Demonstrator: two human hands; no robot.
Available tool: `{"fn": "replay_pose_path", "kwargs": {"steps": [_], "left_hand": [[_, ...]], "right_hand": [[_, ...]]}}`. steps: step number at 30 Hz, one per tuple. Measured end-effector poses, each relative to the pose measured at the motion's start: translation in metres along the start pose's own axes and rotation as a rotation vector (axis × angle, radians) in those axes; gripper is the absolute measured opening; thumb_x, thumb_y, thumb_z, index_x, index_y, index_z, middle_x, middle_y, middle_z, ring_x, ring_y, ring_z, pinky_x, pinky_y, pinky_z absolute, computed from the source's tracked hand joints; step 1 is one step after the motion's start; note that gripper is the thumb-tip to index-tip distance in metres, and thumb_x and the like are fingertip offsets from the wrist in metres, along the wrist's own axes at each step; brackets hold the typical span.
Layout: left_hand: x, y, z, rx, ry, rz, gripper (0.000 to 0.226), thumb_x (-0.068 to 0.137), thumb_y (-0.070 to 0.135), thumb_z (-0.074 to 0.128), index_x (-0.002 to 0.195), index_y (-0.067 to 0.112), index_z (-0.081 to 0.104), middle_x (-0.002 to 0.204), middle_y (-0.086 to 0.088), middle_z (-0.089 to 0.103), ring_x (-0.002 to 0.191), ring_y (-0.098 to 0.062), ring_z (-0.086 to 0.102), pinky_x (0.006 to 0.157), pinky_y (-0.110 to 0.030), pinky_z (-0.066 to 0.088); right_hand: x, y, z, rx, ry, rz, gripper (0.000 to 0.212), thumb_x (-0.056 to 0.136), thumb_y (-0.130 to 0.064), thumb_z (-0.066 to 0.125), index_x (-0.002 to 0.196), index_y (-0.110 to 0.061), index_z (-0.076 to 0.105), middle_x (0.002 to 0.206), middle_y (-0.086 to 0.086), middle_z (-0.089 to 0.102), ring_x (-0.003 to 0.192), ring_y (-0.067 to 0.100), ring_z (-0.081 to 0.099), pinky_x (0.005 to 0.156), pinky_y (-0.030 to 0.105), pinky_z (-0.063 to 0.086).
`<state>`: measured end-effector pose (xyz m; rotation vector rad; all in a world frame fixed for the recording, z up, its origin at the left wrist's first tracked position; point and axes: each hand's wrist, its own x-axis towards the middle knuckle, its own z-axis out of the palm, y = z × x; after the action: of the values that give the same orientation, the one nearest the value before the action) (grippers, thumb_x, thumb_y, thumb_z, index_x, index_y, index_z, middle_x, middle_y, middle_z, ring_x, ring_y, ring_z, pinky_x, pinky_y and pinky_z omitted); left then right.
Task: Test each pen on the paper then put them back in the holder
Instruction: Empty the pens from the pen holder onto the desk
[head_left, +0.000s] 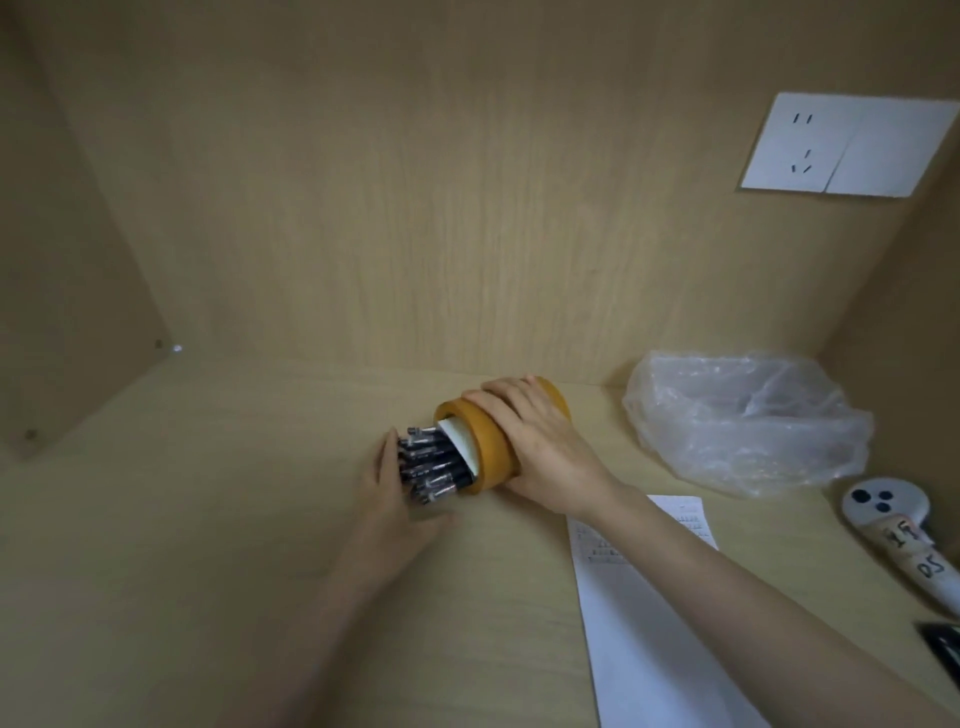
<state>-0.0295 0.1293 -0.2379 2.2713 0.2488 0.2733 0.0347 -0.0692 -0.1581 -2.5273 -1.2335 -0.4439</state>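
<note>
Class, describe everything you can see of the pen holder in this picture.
The pen holder is a mustard-yellow cylinder with a thicker rim band and a white lining. It lies tipped on its side on the wooden desk, mouth facing left. The right hand grips it from above. A bundle of dark pens juts from its mouth against the left hand.
</note>
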Motion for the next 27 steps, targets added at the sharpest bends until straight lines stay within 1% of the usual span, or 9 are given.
{"fn": "replay_pose_path", "kwargs": {"steps": [2,5,8,11,14,16,20,24,27], "left_hand": [[-0.021,0.009,-0.014,0.077,-0.01,0.152,0.124,0.057,0.043,0.084,0.147,0.018,0.002,0.153,-0.003,0.009,0.139,-0.022,0.021,0.113,-0.035,0.023],[-0.02,0.009,-0.012,0.235,0.103,0.197,0.127,0.051,0.071,0.065,0.147,0.017,0.002,0.154,-0.002,0.013,0.139,-0.018,0.014,0.113,-0.041,0.019],[-0.021,0.015,-0.005,0.26,0.163,0.284,0.121,0.057,0.071,0.063,0.148,0.016,0.006,0.153,-0.004,0.019,0.136,-0.016,0.015,0.111,-0.045,0.021],[-0.025,0.015,0.001,0.241,0.13,0.285,0.115,0.064,0.06,0.071,0.148,0.017,0.005,0.151,-0.006,0.027,0.135,-0.023,0.029,0.11,-0.041,0.024],[-0.028,0.012,0.005,0.298,0.138,0.283,0.099,0.074,0.067,0.049,0.148,0.017,0.006,0.146,-0.007,0.038,0.128,-0.025,0.04,0.11,-0.041,0.028],[-0.03,0.007,0.003,0.384,0.151,0.28,0.089,0.076,0.067,0.031,0.148,0.015,0.017,0.141,-0.007,0.044,0.124,-0.025,0.045,0.108,-0.042,0.031],[-0.03,0.001,0.0,0.456,0.144,0.26,0.077,0.083,0.062,0.027,0.138,0.01,0.041,0.126,-0.008,0.057,0.113,-0.025,0.056,0.098,-0.042,0.042],[-0.031,-0.002,-0.005,0.507,0.144,0.224,0.071,0.084,0.057,0.03,0.126,0.005,0.054,0.112,-0.009,0.065,0.101,-0.026,0.062,0.088,-0.042,0.049],[-0.032,-0.004,-0.004,0.522,0.142,0.192,0.072,0.083,0.058,0.036,0.13,0.005,0.05,0.118,-0.01,0.062,0.108,-0.027,0.059,0.094,-0.043,0.045]], "right_hand": [[0.003,-0.005,0.002,-0.094,-0.035,-0.083,0.084,0.07,-0.005,0.069,0.144,-0.02,0.032,0.141,0.006,0.04,0.137,0.024,0.03,0.12,0.039,0.003],[0.006,-0.011,0.001,-0.188,-0.049,-0.188,0.086,0.067,0.006,0.062,0.144,-0.02,0.033,0.143,0.008,0.041,0.139,0.027,0.029,0.12,0.038,0.001],[0.008,-0.014,-0.003,-0.246,-0.022,-0.258,0.079,0.074,0.006,0.06,0.144,-0.019,0.033,0.144,0.009,0.04,0.14,0.027,0.028,0.121,0.038,0.0],[0.007,-0.012,-0.007,-0.296,-0.009,-0.287,0.068,0.083,0.0,0.058,0.144,-0.018,0.035,0.145,0.009,0.041,0.14,0.028,0.028,0.121,0.038,0.0],[0.004,-0.003,-0.01,-0.337,-0.009,-0.262,0.07,0.083,-0.001,0.062,0.145,-0.018,0.034,0.146,0.009,0.04,0.14,0.028,0.029,0.121,0.039,0.001],[0.004,0.007,-0.013,-0.371,-0.029,-0.232,0.073,0.082,-0.003,0.064,0.146,-0.02,0.031,0.147,0.009,0.039,0.141,0.027,0.028,0.121,0.039,0.001],[0.005,0.029,-0.021,-0.399,-0.062,-0.163,0.065,0.085,-0.018,0.05,0.146,-0.021,0.028,0.147,0.012,0.039,0.141,0.029,0.03,0.12,0.045,0.009],[0.009,0.046,-0.031,-0.431,-0.03,-0.12,0.07,0.076,-0.004,0.052,0.142,-0.017,0.034,0.142,0.014,0.046,0.137,0.033,0.037,0.118,0.047,0.013],[0.011,0.058,-0.038,-0.432,-0.007,-0.082,0.081,0.073,0.007,0.06,0.143,-0.019,0.03,0.144,0.013,0.043,0.139,0.033,0.033,0.119,0.046,0.01]]}}
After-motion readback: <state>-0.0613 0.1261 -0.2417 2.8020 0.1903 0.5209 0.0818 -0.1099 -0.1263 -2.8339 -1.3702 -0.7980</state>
